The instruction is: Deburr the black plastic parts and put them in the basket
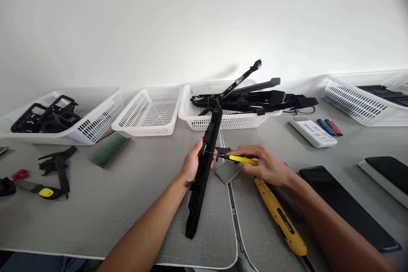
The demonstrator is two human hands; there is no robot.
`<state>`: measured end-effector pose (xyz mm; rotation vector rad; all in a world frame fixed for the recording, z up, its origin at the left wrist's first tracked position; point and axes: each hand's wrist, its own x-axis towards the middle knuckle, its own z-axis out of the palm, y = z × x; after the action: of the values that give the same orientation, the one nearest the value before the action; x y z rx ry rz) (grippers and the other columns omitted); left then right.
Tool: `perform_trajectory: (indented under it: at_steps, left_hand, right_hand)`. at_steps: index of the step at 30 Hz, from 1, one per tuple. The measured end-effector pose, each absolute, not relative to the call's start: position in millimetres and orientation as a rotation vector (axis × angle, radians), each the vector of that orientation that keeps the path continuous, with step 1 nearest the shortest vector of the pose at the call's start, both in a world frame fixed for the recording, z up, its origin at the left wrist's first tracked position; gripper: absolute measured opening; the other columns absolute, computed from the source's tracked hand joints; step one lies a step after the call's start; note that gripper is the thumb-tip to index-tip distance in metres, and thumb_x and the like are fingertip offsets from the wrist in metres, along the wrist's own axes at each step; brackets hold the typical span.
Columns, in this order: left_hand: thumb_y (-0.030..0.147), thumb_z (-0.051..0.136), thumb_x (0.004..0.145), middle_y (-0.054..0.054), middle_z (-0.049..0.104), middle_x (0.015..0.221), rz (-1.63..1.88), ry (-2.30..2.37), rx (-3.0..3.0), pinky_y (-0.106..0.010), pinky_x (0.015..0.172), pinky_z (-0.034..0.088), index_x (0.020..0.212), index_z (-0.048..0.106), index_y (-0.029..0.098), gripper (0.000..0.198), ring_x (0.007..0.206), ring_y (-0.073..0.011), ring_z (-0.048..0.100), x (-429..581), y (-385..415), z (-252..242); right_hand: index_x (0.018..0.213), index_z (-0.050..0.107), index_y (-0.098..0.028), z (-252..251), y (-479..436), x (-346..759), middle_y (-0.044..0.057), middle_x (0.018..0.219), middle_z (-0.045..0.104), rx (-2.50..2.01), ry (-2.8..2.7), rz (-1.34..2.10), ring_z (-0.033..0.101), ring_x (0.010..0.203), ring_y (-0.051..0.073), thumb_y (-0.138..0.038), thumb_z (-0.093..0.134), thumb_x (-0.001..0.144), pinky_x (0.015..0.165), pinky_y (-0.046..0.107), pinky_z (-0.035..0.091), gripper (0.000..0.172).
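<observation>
My left hand (192, 162) is wrapped around a long black plastic part (205, 161), holding it tilted over the grey table (127, 195). The part's thin far arm (239, 80) rises over the middle basket. My right hand (266, 165) is closed on a small yellow-handled tool (242, 160) whose thin tip touches the part near my left fingers. A small grey flat block (227, 171) lies on the table under the tool.
Three white baskets stand along the wall: one with black parts (92, 127), one with nothing visible inside (149, 112), one piled with long black parts (248, 117). Another basket (360, 97) is at right. A yellow utility knife (282, 219), white remote (312, 131), dark slabs (347, 206) and left-side tools (47, 192) lie around.
</observation>
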<state>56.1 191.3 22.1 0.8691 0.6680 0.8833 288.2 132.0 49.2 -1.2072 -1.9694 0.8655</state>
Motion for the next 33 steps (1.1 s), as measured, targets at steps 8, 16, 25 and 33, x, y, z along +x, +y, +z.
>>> perform_trajectory:
  at_steps: [8, 16, 25, 33]
  left_hand:
    - [0.076, 0.07, 0.087, -0.004, 0.07, 0.073, 0.837, 0.583, 0.92, -0.024, 0.046, 0.045, 0.089, 0.065, 0.017, 0.059, 0.05, -0.0131, 0.059, 57.8, 190.6, 20.0]
    - [0.076, 0.066, 0.089, -0.006, 0.068, 0.066, 0.858, 0.689, 0.898, -0.024, 0.045, 0.042, 0.086, 0.07, 0.015, 0.061, 0.048, -0.0134, 0.056, 56.6, 188.0, 19.5]
    - [0.082, 0.074, 0.079, -0.002, 0.064, 0.062, 0.803, 0.714, 0.863, -0.023, 0.045, 0.043, 0.089, 0.071, 0.015, 0.068, 0.049, -0.0133, 0.057, 54.2, 192.1, 18.6]
    - [0.07, 0.065, 0.093, -0.008, 0.072, 0.076, 0.834, 0.655, 0.884, -0.025, 0.053, 0.052, 0.091, 0.076, 0.012, 0.059, 0.058, -0.0146, 0.062, 53.8, 191.4, 22.6]
  right_hand:
    - [0.124, 0.081, -0.021, 39.7, 136.4, 289.5, 0.007, 0.11, 0.083, -1.334, -1.844, 0.608, 0.076, 0.096, 0.024, -0.031, 0.061, 0.097, 0.088, 0.036, 0.058, 0.034]
    - [0.124, 0.082, -0.023, 44.3, 133.3, 288.5, 0.006, 0.109, 0.083, -1.27, -1.926, 0.614, 0.078, 0.096, 0.025, -0.028, 0.061, 0.097, 0.085, 0.035, 0.059, 0.034]
    - [0.116, 0.085, -0.023, 51.7, 129.6, 280.9, 0.005, 0.103, 0.084, -1.202, -2.018, 0.78, 0.077, 0.087, 0.023, -0.023, 0.063, 0.09, 0.079, 0.032, 0.059, 0.033]
    - [0.124, 0.081, -0.021, 41.0, 134.1, 284.3, 0.005, 0.101, 0.081, -1.331, -1.902, 0.566, 0.075, 0.086, 0.021, -0.027, 0.06, 0.097, 0.081, 0.031, 0.057, 0.035]
